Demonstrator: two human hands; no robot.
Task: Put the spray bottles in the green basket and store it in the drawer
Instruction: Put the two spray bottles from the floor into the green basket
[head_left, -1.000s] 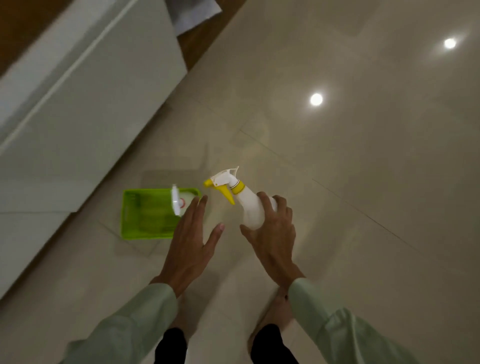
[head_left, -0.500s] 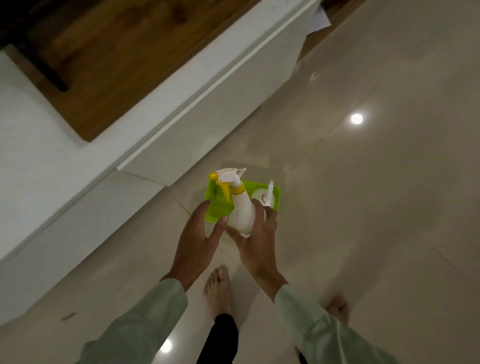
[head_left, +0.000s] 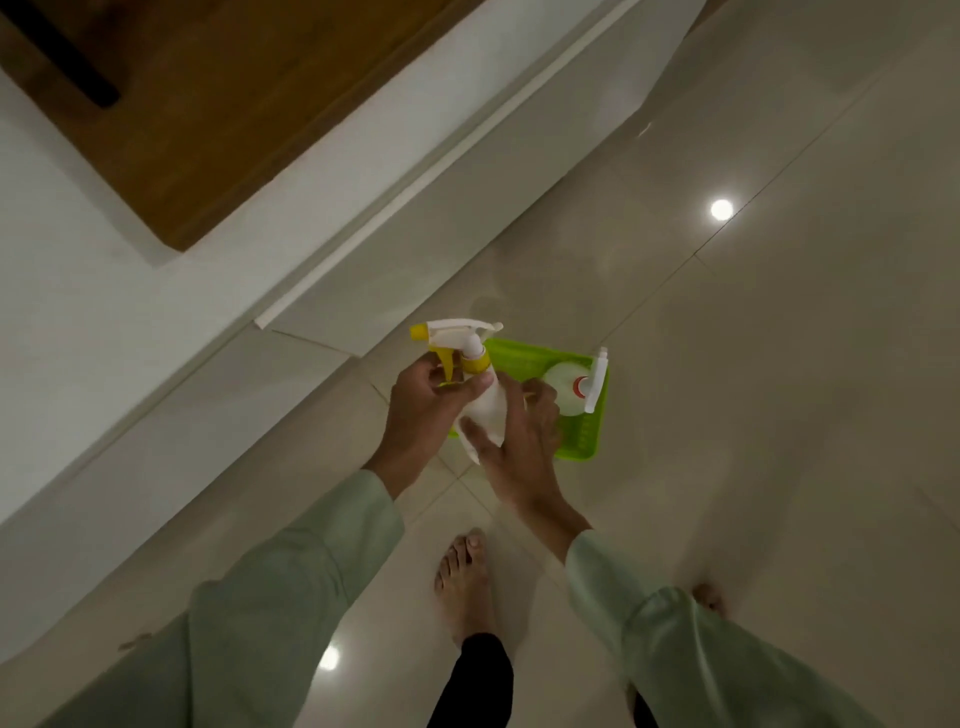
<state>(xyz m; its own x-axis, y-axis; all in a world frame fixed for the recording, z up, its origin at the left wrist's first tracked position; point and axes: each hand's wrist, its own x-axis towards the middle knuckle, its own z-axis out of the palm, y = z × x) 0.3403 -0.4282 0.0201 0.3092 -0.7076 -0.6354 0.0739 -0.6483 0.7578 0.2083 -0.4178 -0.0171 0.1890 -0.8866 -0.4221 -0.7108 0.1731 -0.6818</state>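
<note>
Overhead, both hands (head_left: 467, 410) gripping spray bottle (head_left: 480, 384), green basket (head_left: 582, 441) below, open floor (head_left: 779, 415) right

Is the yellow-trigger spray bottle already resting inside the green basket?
No: the yellow-trigger spray bottle is held above the green basket by the left hand and right hand.

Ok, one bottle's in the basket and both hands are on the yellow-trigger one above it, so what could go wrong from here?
1. The white bottle already stands in the green basket; lowering the yellow-trigger bottle beside it could knock it over.
2. The left hand sits by the trigger, so a squeeze might spray.
3. The right hand hides part of the basket, so the bottle may catch the rim.
</note>
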